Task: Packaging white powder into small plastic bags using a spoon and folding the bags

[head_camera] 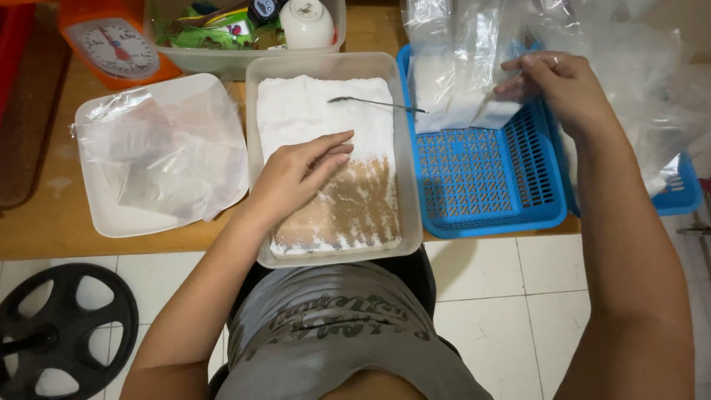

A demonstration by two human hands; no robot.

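**Head view: two hands over powder tray and bag basket**

Item one: left hand point(300, 169), as I read it from my station, lies flat in the clear rectangular tray point(409, 148), fingers loosely spread on the white powder point(311, 111); it grips nothing. The tray sits at the middle of the wooden table point(44, 230), right in front of the person. Powder fills the far half; the near half is thin, with brown bottom showing through.

Item two: metal spoon point(374, 102), resting across the powder's far right part, handle reaching over the tray rim toward the basket.

Item three: right hand point(555, 85), ring on one finger, pinching the edge of a clear plastic bag point(459, 67) of white powder, which stands in the blue slotted basket point(489, 185) just right of the tray.

Item four: lidded clear tub point(159, 155) left of the tray, plastic film inside.

Item five: orange dial scale point(115, 46), far left corner.

Item six: black wheel point(59, 330) on the tiled floor.
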